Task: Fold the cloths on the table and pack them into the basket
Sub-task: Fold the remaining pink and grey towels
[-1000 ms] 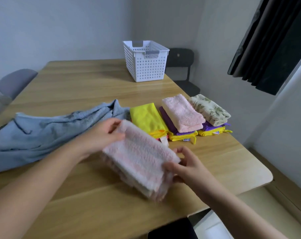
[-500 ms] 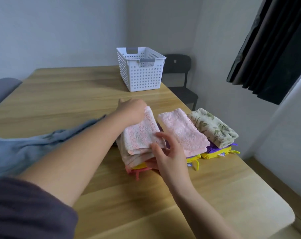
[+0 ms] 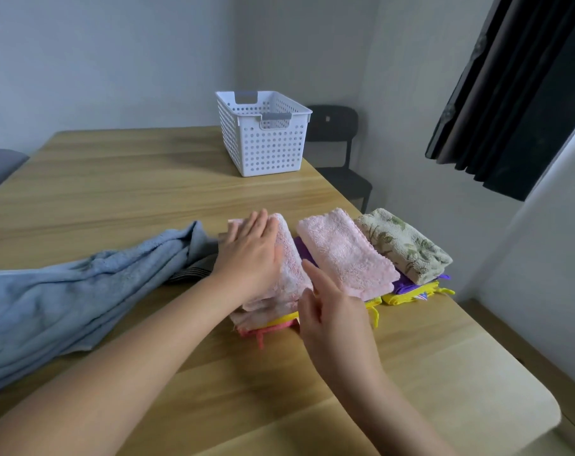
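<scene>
From my remote seat, the head camera centres on a folded pale pink cloth [image 3: 291, 278]. It sits on top of a small stack at the near right part of the wooden table [image 3: 131, 185]. Yellow and red edges show beneath it.

The left hand [image 3: 249, 255] lies flat on it with fingers straight and close together, probably pressing the fold down so it holds. The right hand [image 3: 332, 311] sits against the stack's near right edge. Its forefinger is extended and the other fingers are loosely bent. I think it is steadying the stack rather than pinching it, but the contact is hidden.

The cloth's long axis runs away from me, its far short end pointing toward the white perforated basket [image 3: 263, 143]. It lies roughly parallel to a second pink cloth [image 3: 345, 255] and a leaf-print cloth [image 3: 404, 245] just beside it. That alignment would suit lifting them in turn.

An unfolded blue towel [image 3: 65, 291] sprawls to the left. The basket stands well apart.
</scene>
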{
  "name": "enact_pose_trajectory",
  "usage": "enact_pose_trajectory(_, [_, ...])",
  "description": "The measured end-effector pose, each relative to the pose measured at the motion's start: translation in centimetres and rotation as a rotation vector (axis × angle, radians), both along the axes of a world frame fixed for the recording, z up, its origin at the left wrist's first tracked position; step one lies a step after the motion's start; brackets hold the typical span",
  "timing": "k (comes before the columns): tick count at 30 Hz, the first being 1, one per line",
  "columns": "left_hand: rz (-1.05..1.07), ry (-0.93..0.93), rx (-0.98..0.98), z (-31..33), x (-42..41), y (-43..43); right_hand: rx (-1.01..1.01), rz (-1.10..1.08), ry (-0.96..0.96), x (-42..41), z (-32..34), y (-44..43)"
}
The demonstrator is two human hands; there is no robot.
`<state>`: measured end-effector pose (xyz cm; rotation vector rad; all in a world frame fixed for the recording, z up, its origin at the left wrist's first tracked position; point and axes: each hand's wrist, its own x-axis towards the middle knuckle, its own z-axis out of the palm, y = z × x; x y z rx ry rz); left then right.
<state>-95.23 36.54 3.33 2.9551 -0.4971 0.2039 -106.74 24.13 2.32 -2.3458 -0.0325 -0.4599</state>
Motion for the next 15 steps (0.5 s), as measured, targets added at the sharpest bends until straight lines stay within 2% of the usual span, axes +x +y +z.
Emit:
enact_pose_trajectory(3, [0.046,0.032,-0.069,0.2,-0.9,0.8,-0.115,0.001,-0.226,1.0,1.6,0.0])
enact_pose_trajectory(5, [0.083,0.053,-0.082,0.3,-1.3,1.3,-0.287,0.015,-0.313,3.1,1.7,0.1])
enact_pose_trajectory(10, [0.104,0.129,-0.074,-0.9,-1.9,1.8,-0.708,0.022,-0.167,5.2,-0.8,0.6])
enact_pose_trajectory(15, [0.101,0.201,-0.098,-2.3,-1.7,1.7,-0.802,-0.005,-0.094,4.7,-2.8,0.6])
